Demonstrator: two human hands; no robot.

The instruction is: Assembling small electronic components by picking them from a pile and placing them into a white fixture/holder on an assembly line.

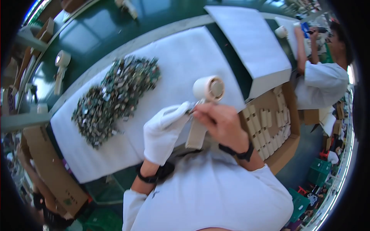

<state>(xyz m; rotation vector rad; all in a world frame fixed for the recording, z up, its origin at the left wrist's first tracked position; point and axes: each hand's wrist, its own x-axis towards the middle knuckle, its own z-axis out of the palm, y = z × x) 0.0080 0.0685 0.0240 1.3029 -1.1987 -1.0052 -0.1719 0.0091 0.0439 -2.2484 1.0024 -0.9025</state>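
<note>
My left hand (163,131), in a white glove, is closed in a pinch with its fingertips meeting those of my right. Bare and also pinched, my right hand (221,123) comes in from the other side. Between the fingertips is something small and dark, too blurred to name. Just behind them lies a cream-white handheld fan (196,134), its round head beyond my fingers and its handle toward me; the hands hide its neck. Left of the hands, a large heap of small circuit boards (115,96) covers part of a white foam sheet (185,50).
A cardboard box (283,156) with rows of cream-white parts stands close at my right. Beyond it are a white foam-covered panel (250,42) and a co-worker in white (322,84). Another fan (61,63) lies far left on the green table. A carton (54,169) stands at left.
</note>
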